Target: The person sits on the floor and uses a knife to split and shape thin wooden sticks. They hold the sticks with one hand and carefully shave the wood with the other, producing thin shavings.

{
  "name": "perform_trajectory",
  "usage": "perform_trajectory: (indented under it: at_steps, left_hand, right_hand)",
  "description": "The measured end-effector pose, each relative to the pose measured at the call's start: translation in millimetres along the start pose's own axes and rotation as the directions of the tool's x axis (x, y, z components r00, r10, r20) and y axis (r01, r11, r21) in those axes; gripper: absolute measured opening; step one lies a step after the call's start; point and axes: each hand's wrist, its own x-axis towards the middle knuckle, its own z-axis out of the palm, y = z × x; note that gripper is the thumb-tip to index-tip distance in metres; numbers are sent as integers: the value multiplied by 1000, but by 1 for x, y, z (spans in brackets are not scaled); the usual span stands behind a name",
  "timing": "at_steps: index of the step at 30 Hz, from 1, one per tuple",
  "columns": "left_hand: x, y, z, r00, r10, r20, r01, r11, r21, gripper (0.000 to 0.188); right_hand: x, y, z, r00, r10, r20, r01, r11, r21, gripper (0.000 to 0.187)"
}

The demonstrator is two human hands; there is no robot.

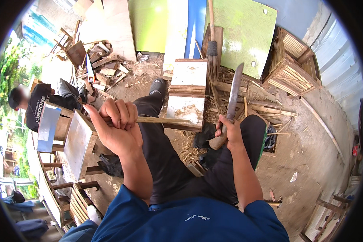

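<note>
My left hand (116,121) is closed around a thin, pale wooden strip (161,119), which sticks out to the right over my thigh and the low bench. In my right hand (230,131) is a machete (234,90), gripped by its wooden handle with the long blade pointing up and away from me. Blade and strip are apart. Between my hands, a little beyond them, stands the low wooden bench (186,105) with a worn white top and a raised wooden bar across it. The strip's far end hangs over the bench's near part.
Shavings (177,141) litter the ground around the bench. A broom (213,52) leans against boards behind it. Scrap wood (105,66) is heaped at the far left, near a seated person (40,103). A slatted wooden frame (292,66) stands right; a wooden table (74,139) stands left.
</note>
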Motion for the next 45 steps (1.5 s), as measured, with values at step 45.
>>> perform_trajectory:
  at_steps: [45]
  left_hand:
    - [-14,-34,10,933,-19,359,65,991,-115,67]
  right_hand:
    - [-91,24,101,907,-226,356,388,775,-498,44]
